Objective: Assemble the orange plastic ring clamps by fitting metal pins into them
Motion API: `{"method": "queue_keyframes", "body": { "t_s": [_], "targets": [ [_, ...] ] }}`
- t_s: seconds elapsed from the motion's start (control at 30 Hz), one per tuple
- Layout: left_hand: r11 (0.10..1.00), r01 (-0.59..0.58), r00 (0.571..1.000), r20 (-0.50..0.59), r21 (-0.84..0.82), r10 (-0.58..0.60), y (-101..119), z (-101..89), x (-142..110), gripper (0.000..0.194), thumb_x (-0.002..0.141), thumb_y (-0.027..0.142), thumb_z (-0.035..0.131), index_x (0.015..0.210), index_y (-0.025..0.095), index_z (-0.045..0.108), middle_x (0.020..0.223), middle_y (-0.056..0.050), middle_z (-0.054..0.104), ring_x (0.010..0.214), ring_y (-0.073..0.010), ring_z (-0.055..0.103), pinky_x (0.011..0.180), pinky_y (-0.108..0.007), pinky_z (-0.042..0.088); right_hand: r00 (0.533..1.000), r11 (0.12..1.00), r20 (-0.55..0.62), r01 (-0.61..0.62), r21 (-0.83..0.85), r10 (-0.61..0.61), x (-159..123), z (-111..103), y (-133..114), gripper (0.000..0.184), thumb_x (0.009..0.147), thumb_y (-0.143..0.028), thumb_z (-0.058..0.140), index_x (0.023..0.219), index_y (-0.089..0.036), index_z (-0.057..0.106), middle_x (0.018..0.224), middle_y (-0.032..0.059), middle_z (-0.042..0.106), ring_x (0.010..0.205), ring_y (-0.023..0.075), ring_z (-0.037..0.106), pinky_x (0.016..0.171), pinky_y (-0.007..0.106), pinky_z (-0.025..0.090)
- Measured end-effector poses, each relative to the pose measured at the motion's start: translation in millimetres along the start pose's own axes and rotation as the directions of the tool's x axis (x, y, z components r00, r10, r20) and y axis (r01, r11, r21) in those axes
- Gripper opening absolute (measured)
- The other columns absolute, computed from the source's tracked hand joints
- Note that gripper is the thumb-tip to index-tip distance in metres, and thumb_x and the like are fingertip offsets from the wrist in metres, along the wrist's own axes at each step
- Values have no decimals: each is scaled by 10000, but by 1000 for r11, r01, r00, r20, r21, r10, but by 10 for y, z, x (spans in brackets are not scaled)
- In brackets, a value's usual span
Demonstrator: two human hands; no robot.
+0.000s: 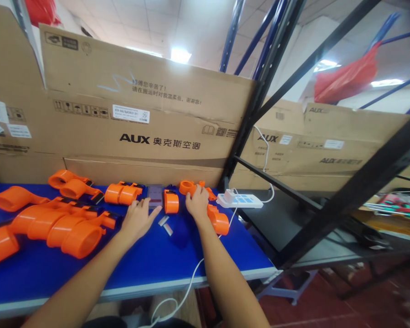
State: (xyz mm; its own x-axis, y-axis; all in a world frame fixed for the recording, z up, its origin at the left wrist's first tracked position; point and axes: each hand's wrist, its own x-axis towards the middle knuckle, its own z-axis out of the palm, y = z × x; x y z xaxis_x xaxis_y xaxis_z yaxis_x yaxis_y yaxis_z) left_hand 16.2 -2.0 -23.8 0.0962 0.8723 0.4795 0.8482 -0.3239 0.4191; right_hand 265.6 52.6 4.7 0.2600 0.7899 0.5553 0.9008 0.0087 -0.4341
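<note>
My left hand (138, 219) rests on the blue tabletop with its thumb spread from the fingers, holding nothing. Just beyond its thumb lies a phone (155, 193) with its screen up. My right hand (198, 203) reaches to the back of the table, its fingers bent over an orange tape dispenser (187, 187); the fingertips are partly hidden. Between my hands a single orange dispenser (171, 202) stands upright. Small pale flat pieces (166, 226) lie in front of it. Beside my right wrist is another orange dispenser (219, 220).
Several orange dispensers (64, 230) lie in rows at the left, with more (122, 193) behind my left hand. A white power strip (241, 199) sits at the right edge, its cable hanging in front. A large cardboard box (150, 118) walls the back; a black metal rack (249, 118) rises at right.
</note>
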Motion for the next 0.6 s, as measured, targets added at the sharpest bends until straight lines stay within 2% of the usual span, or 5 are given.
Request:
{"method": "queue_keyframes", "body": {
  "t_s": [0.13,0.27,0.37,0.5,0.6],
  "targets": [
    [1000,-25,999,-38,-19,24,-30,2,-4,699,935,670,410,1341,127,578,1217,-214,684,1202,-401,542,1048,-529,368,999,998,-43,-4,-57,2,-6,-37,-1,579,887,-326,554,1411,-102,451,1325,243,475,1247,389,441,1051,499,364],
    [998,-63,995,-77,-27,61,-33,0,-3,688,942,652,421,1360,125,566,1311,-208,645,1260,-395,504,1078,-533,348,999,996,23,29,-80,-27,-3,-15,33,629,903,-348,566,1455,-97,399,1308,245,503,1216,391,475,1024,486,378],
    [995,-88,991,-102,-43,83,-16,-14,-6,672,941,639,444,1360,129,573,1342,-202,629,1274,-394,496,1091,-541,340,998,997,54,39,-72,-35,-8,-3,50,596,922,-360,559,1459,-146,412,1316,228,526,1211,387,493,1012,504,375],
    [988,-103,988,-129,-111,88,12,-58,-9,622,936,608,486,1342,151,597,1318,-181,647,1257,-385,513,1093,-543,348,997,997,-33,74,-13,-74,-14,-68,15,550,956,-377,515,1463,-188,419,1376,220,514,1268,380,467,1027,550,347],
    [960,-123,984,-158,-253,85,44,-101,-1,554,950,572,491,1333,190,610,1285,-150,665,1260,-358,522,1102,-533,354,971,977,-151,199,70,-187,-11,-188,-56,572,979,-403,478,1498,-187,373,1418,214,502,1320,358,448,1038,555,356]
  ]
}}
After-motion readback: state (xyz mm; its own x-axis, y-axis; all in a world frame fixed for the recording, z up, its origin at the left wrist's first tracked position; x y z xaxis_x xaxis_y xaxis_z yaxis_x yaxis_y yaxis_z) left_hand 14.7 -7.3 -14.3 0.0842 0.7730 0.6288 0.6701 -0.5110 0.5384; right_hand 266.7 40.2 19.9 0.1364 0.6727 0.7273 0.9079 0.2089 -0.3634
